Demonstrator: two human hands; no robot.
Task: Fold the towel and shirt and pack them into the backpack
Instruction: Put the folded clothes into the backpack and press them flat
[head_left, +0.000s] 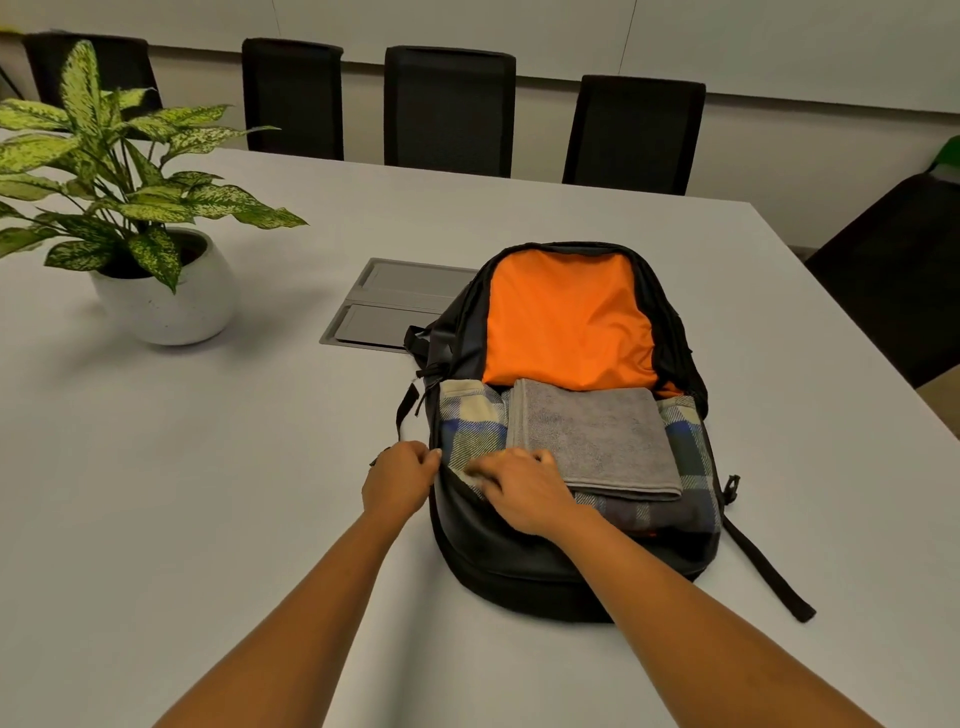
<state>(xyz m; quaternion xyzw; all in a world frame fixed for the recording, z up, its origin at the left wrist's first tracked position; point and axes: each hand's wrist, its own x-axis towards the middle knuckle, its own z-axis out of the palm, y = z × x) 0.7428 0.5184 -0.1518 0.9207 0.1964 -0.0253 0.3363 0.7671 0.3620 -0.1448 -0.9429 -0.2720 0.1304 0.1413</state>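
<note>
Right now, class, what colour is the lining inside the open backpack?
Orange: the lining of the backpack shows best in the head view.

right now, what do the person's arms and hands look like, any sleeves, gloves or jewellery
Both are bare. The left forearm and right forearm show no sleeve anywhere up to the bottom edge of the picture. The left hand and right hand wear no gloves, no watch or band shows at either wrist, and no ring is visible.

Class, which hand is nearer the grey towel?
Right. The right hand lies on the plaid shirt beside the grey towel; the left hand, farther left, grips the rim of the backpack.
</note>
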